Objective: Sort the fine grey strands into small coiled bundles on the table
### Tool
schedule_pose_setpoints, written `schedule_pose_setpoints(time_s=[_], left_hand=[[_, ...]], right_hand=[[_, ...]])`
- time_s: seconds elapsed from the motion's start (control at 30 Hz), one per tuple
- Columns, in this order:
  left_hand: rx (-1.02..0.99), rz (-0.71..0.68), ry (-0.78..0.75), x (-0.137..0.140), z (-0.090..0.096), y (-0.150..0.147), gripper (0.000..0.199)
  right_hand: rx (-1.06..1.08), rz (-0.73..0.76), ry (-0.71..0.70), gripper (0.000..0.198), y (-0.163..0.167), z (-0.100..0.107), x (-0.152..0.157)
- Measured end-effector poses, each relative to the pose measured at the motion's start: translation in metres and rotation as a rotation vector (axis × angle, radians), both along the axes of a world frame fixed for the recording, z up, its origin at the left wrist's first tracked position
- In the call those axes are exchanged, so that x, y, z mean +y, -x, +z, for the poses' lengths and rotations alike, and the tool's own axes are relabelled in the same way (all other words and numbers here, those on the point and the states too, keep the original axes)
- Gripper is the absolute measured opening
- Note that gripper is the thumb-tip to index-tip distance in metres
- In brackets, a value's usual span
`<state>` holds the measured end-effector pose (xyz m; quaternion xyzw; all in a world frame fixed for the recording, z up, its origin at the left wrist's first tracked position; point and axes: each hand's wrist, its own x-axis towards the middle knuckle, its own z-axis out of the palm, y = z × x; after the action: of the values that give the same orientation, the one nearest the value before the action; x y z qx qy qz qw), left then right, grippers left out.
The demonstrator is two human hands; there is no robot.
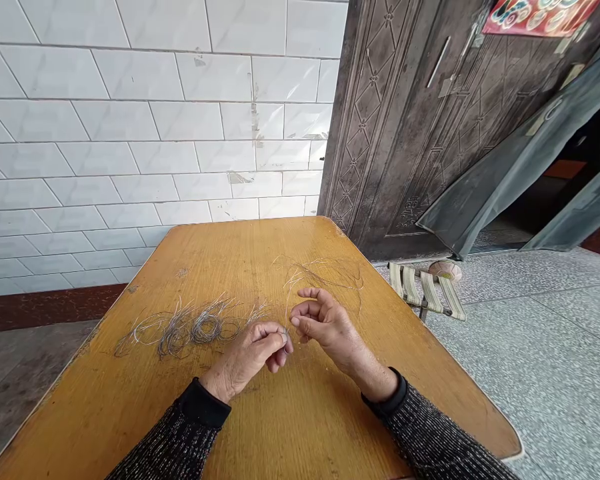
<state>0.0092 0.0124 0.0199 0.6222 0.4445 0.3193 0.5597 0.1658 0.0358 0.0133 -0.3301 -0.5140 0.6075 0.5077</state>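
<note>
White tiled wall [130,80] stands behind a wooden tabletop [260,433], which has a yellow-brown colour and a light edge. To the right of the wall there is a dark door [365,133] with a diamond pattern, and further right hangs a grey-green curtain [510,173]. Over the tabletop, 2 hands work close to each other, near its middle. The left hand [253,353] pinches a thin wire [287,307] between the thumb and the index finger, while its other fingers are curled below. From this pinch the wire rises, passing just beside the right hand [333,330]. The right hand has its fingers bent and partly spread, with the thumb near the index finger; I cannot tell if they touch the wire. On the left side of the tabletop, several coils of wire [200,331] lie in a row, with their loose ends pointing away from the person. Beyond the right hand, some loose wires [325,272] lie in a thin tangle. On the speckled floor [555,313], to the right of the tabletop, a stool [430,291] with striped straps stands beside a round pale object [447,269].
</note>
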Motion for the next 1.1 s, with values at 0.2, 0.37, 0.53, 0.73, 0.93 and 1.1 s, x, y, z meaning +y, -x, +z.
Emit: schedule_pose_setpoints(time_s=[0.2,0.37,0.53,0.73,0.93,1.1], left_hand=[[0.023,-0.041,0.013,0.0004,-0.0016,0.0008,0.021],[0.008,-0.074,0.025,0.0005,-0.0023,0.0003,0.02],[-0.109,0.008,0.066,0.0019,-0.0031,0.0021,0.025],[-0.217,0.056,0.221,0.0039,-0.0076,0.0016,0.021],[-0.366,0.159,0.253,0.0069,-0.0091,0.001,0.021],[-0.366,0.181,0.22,0.0063,-0.0081,0.0019,0.022]], right_hand=[[0.012,0.118,0.094,0.039,-0.0017,0.0002,0.002],[-0.024,0.171,0.11,0.028,-0.0041,-0.0028,0.0045],[-0.024,0.182,0.128,0.029,-0.0054,-0.0064,0.0071],[-0.049,0.16,0.143,0.031,-0.0033,-0.0071,0.0062],[-0.059,0.206,0.118,0.035,-0.0079,-0.0036,0.0069],[-0.172,0.134,-0.052,0.03,-0.0088,-0.0061,0.0062]])
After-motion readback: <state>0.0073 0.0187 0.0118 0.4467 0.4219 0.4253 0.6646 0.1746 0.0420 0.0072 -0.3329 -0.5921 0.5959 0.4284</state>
